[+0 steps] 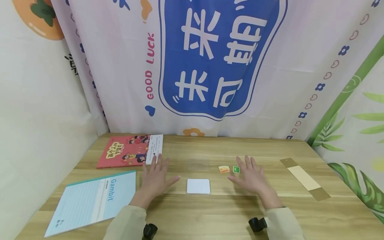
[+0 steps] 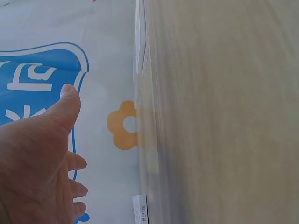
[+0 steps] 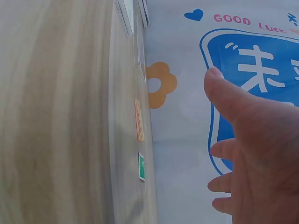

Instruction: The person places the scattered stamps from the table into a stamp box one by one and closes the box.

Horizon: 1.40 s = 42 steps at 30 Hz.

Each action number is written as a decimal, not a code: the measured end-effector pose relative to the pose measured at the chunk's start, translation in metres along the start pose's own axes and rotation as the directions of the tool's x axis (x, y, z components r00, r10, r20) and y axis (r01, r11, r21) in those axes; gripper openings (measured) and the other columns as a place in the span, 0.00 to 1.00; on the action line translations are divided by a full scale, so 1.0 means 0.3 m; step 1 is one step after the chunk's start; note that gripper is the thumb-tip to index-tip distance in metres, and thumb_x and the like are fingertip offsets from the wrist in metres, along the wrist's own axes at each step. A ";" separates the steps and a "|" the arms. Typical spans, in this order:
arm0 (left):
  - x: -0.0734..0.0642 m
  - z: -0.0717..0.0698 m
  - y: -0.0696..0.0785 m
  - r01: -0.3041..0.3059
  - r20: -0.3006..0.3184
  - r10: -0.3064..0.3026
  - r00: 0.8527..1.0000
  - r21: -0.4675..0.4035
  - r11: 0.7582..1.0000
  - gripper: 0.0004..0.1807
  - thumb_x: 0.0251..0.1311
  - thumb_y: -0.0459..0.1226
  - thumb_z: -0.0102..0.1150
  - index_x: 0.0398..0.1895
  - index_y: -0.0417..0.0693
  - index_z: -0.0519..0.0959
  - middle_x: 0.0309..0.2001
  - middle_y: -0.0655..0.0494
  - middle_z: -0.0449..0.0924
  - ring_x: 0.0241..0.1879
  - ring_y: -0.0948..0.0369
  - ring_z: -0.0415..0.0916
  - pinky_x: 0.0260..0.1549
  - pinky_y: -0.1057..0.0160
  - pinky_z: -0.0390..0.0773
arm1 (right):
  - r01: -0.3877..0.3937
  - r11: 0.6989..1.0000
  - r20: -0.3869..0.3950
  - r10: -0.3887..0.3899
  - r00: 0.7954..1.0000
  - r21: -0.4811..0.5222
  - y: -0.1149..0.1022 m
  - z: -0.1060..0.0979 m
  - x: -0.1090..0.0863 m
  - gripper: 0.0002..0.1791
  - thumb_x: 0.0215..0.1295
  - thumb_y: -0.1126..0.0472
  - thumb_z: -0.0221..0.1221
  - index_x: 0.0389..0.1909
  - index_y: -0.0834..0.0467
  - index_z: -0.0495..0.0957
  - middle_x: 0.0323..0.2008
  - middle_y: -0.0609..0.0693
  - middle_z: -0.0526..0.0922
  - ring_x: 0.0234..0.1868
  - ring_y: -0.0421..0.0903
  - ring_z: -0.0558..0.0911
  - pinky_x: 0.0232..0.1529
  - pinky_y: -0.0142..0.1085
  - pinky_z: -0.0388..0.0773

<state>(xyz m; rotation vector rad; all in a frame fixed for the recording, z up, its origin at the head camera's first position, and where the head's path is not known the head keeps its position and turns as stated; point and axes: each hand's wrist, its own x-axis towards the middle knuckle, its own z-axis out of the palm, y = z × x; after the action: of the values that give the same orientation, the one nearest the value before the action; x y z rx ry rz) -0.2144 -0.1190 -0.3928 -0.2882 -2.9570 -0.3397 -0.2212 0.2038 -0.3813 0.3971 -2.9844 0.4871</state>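
Fingers spread and palm down, my left hand (image 1: 154, 182) is held over the table between a light-blue notebook (image 1: 90, 201) and a small white rounded card (image 1: 198, 186). Its fingertips overlap the lower edge of a red-covered book (image 1: 126, 151) in the head view. My right hand (image 1: 252, 178) is likewise spread, nearest a small green square piece (image 1: 236, 170) and an orange-and-white piece (image 1: 224, 169). Neither hand holds anything. Behind the white card lies a clear flat rectangle (image 1: 198, 164). In the right wrist view, the green piece (image 3: 141, 167) lies beneath the raised right hand (image 3: 261, 154).
A beige strip with brown ends (image 1: 304, 178) lies slanted at the right of the wooden table (image 1: 195, 220). Printed white cloth (image 1: 132, 110) hangs along the back edge, with more cloth on both sides. Black wrist cameras (image 1: 257, 224) sit by the sleeves.
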 end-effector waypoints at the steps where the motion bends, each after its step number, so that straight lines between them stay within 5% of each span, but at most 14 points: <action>1: 0.001 0.002 0.000 -0.001 -0.002 0.001 1.000 0.001 1.000 0.44 0.51 0.63 0.42 0.64 0.43 0.52 0.64 0.39 0.38 0.62 0.45 0.31 0.52 0.40 0.27 | 0.000 1.000 0.001 0.000 1.000 0.003 0.002 -0.001 0.002 0.44 0.54 0.38 0.50 0.64 0.61 0.49 0.62 0.67 0.42 0.61 0.66 0.40 0.49 0.65 0.31; 11: -0.008 0.025 0.024 -0.018 -0.029 0.015 0.999 -0.082 0.996 0.43 0.51 0.63 0.43 0.62 0.41 0.57 0.64 0.39 0.43 0.62 0.46 0.36 0.54 0.41 0.33 | 0.039 0.989 -0.071 -0.029 0.997 0.140 0.054 0.065 0.040 0.40 0.53 0.43 0.55 0.60 0.63 0.57 0.59 0.68 0.53 0.59 0.66 0.50 0.51 0.63 0.41; 17: -0.006 0.072 0.066 -0.065 -0.033 0.058 0.998 -0.248 0.966 0.42 0.52 0.61 0.43 0.62 0.40 0.56 0.63 0.39 0.47 0.62 0.45 0.40 0.55 0.42 0.38 | 0.056 0.901 -0.081 -0.023 0.996 0.430 0.088 0.142 0.083 0.36 0.52 0.52 0.59 0.57 0.68 0.60 0.57 0.67 0.59 0.58 0.63 0.56 0.56 0.53 0.50; 22: -0.012 0.113 0.076 -0.078 -0.036 0.069 0.997 -0.368 0.926 0.41 0.53 0.60 0.43 0.61 0.38 0.57 0.62 0.37 0.50 0.61 0.44 0.43 0.54 0.41 0.38 | 0.028 0.860 -0.097 0.024 0.995 0.509 0.091 0.178 0.102 0.34 0.51 0.54 0.60 0.56 0.67 0.62 0.56 0.65 0.62 0.58 0.60 0.58 0.56 0.50 0.52; 30: -0.008 0.191 0.069 -0.129 -0.094 0.100 0.990 -0.386 0.913 0.40 0.52 0.60 0.45 0.59 0.39 0.61 0.60 0.40 0.55 0.60 0.46 0.47 0.54 0.41 0.39 | -0.011 0.922 -0.161 0.079 0.984 0.387 0.091 0.209 0.117 0.31 0.52 0.51 0.59 0.55 0.61 0.67 0.56 0.62 0.64 0.57 0.60 0.59 0.56 0.53 0.44; 42: -0.024 0.195 0.071 -0.183 -0.078 0.167 0.983 -0.283 0.941 0.38 0.46 0.63 0.48 0.58 0.52 0.65 0.62 0.40 0.51 0.61 0.46 0.44 0.53 0.40 0.38 | -0.027 0.981 -0.097 0.047 0.994 0.193 0.076 0.208 0.120 0.27 0.57 0.46 0.52 0.56 0.53 0.67 0.59 0.62 0.57 0.58 0.63 0.53 0.53 0.58 0.41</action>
<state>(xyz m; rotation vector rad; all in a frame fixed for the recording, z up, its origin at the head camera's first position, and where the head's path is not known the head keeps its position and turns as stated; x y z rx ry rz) -0.2104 -0.0861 -0.4459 -0.5638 -2.7965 -0.7453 -0.2649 0.1959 -0.4424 0.3215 -2.8608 0.7784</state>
